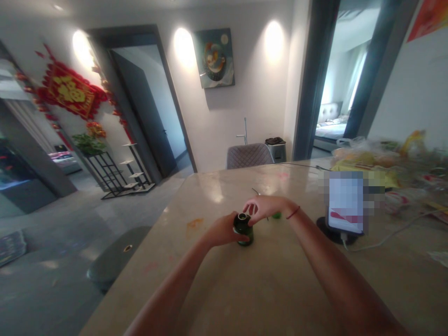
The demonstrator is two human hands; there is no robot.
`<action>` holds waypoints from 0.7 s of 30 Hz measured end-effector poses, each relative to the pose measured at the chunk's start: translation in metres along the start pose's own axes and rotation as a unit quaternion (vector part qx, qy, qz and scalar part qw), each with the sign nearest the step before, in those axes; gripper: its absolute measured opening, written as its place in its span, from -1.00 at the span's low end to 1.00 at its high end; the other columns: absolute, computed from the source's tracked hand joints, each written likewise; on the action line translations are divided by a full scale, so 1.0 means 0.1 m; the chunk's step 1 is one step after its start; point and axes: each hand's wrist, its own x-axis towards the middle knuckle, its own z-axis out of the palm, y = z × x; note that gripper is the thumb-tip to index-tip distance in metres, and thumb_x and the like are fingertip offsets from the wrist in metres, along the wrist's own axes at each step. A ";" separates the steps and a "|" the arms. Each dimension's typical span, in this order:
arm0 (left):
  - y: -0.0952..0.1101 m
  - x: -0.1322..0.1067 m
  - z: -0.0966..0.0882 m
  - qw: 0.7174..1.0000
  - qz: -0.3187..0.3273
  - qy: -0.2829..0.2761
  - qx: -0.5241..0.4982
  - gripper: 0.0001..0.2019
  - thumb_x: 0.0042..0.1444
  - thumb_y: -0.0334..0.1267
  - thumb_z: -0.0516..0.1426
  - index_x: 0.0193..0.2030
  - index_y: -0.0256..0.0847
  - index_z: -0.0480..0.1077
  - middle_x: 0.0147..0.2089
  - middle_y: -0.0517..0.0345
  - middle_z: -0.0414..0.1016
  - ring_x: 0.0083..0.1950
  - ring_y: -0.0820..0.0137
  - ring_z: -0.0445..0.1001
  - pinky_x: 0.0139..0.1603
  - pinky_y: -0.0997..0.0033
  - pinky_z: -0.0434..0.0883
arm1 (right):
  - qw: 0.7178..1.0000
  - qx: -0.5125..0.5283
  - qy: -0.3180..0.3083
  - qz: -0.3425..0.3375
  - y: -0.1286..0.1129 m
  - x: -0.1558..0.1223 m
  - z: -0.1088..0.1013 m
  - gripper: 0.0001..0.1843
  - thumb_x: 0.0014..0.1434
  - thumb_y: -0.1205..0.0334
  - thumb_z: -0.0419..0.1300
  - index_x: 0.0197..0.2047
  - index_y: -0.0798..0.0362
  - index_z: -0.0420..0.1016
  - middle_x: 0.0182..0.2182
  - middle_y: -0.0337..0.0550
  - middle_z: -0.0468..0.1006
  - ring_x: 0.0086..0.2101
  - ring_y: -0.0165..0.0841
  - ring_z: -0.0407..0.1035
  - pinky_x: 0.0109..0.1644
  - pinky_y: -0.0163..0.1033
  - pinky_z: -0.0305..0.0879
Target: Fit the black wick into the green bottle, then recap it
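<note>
A small dark-green glass bottle (pixel 245 237) with a pale ring around its open mouth stands on the table in front of me. My left hand (pixel 224 229) is wrapped around its left side, thumb toward me. Over the top and right of the bottle arches my right hand (pixel 262 208). Its fingers are curved and spread beside the mouth, with a gap under them, and the fingertips seem to touch the shoulder or hang close to it. Partly hidden behind the right wrist lies a small green object (pixel 276 215). A thin dark, wire-like end (pixel 256 191) pokes out beyond the right hand.
A phone (pixel 346 205) stands on a dark round stand to the right, with a white cable (pixel 381 240) trailing from it. Plastic bags and packets (pixel 371 161) pile up at the table's far right. A grey chair (pixel 250 156) is behind the table, a stool (pixel 117 254) at the left.
</note>
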 end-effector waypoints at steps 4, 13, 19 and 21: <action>-0.02 -0.02 -0.06 0.999 0.016 -0.040 -0.024 -0.34 -0.27 -0.04 0.25 0.03 -0.19 0.26 -0.08 0.05 0.46 -0.13 0.23 0.43 -0.18 0.39 0.31 | 0.999 -0.005 -0.036 0.000 -0.01 0.00 0.00 -0.31 -0.25 0.03 0.35 -0.06 0.22 0.40 -0.24 -0.02 0.52 -0.28 -0.31 0.40 -0.31 -0.36 0.27; -0.01 -0.04 -0.10 1.000 -0.007 -0.017 0.016 -0.45 -0.24 -0.07 0.23 -0.03 -0.15 0.33 -0.11 0.09 0.49 -0.13 0.22 0.44 -0.21 0.42 0.30 | 0.999 0.010 -0.040 -0.009 0.00 0.09 0.12 -0.19 -0.36 0.07 0.39 -0.01 0.15 0.29 -0.29 -0.14 0.52 -0.30 -0.31 0.40 -0.33 -0.34 0.25; -0.03 -0.02 -0.07 0.999 -0.002 -0.022 0.028 -0.45 -0.31 -0.17 0.27 -0.07 -0.17 0.36 -0.14 0.10 0.51 -0.17 0.23 0.46 -0.24 0.44 0.30 | 0.999 -0.002 -0.025 -0.022 -0.02 0.09 0.13 -0.30 -0.37 0.11 0.38 -0.11 0.18 0.34 -0.27 -0.13 0.51 -0.30 -0.31 0.39 -0.31 -0.33 0.25; -0.06 0.00 -0.06 0.999 0.001 -0.048 0.024 -0.49 -0.28 -0.22 0.25 -0.07 -0.18 0.37 -0.17 0.12 0.53 -0.19 0.27 0.47 -0.25 0.45 0.30 | 0.999 0.000 -0.024 -0.026 0.02 0.08 0.11 -0.30 -0.36 0.13 0.37 -0.10 0.20 0.33 -0.24 -0.11 0.50 -0.29 -0.31 0.38 -0.32 -0.34 0.25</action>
